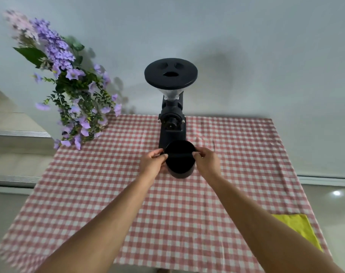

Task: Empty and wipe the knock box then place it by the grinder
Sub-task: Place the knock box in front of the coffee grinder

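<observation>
The black round knock box (180,160) stands upright on the checked tablecloth, directly in front of the black grinder (172,107). A thin bar crosses its open mouth. My left hand (152,164) grips the box's left rim with pinched fingers. On the opposite side my right hand (206,162) holds the right rim the same way. The inside of the box is dark, and I cannot tell what it holds. A yellow cloth (299,227) lies flat at the table's near right edge.
A red-and-white checked cloth covers the table (167,223). A bunch of purple flowers (77,103) stands at the back left corner. A pale wall rises right behind the grinder. Floor shows on both sides of the table.
</observation>
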